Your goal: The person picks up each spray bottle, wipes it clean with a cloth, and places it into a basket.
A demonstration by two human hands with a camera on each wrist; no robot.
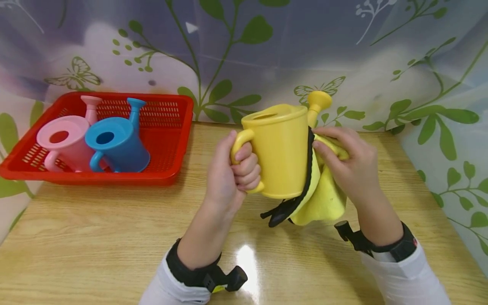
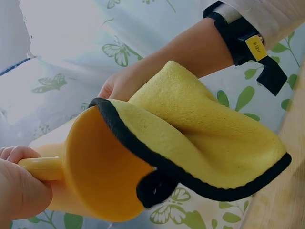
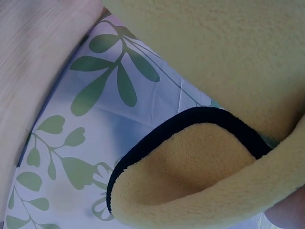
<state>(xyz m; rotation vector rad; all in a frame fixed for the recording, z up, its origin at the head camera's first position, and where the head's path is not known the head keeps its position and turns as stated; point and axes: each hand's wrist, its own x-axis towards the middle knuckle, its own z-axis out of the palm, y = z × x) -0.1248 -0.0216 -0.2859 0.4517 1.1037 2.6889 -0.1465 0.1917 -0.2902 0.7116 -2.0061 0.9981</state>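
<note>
My left hand point(image 1: 232, 169) grips the handle of a yellow watering can point(image 1: 282, 152), holding it up over the table with its spout at the far right. In the left wrist view the can's round base point(image 2: 105, 167) faces the camera. My right hand point(image 1: 350, 163) pinches a yellow cloth point(image 1: 324, 199) with black edging and holds it against the can's right side, below the spout. The rest of the cloth hangs down in folds, a black loop point(image 2: 157, 187) showing at its edge. Cloth point(image 3: 190, 171) fills much of the right wrist view and hides most of the right hand there.
At the left on the wooden table point(image 1: 114, 237) sits a red plastic basket point(image 1: 167, 169). A pink watering can point(image 1: 72, 144) and a blue watering can point(image 1: 122, 148) stand in it side by side. A leaf-patterned curtain point(image 1: 267, 55) borders the table's back and right side.
</note>
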